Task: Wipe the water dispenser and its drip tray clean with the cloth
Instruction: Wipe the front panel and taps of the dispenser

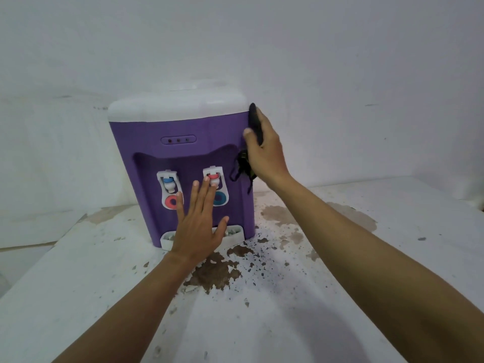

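A purple water dispenser [183, 153] with a white top stands on a white table near the wall. Two taps sit in its front recess, one blue [169, 183] and one red [213, 176]. A white drip tray [235, 235] juts out at its base, partly hidden by my left hand. My left hand [199, 226] lies flat with straight fingers against the dispenser's front between the taps. My right hand [264, 148] presses a dark cloth [255, 124] against the dispenser's upper right side edge, thumb curled over it. A loose end of the cloth hangs below the hand.
The white table [104, 284] has brown patches of peeled paint and dark specks in front of and to the right of the dispenser. A pale wall [340, 74] stands close behind. A lower white ledge lies at the left.
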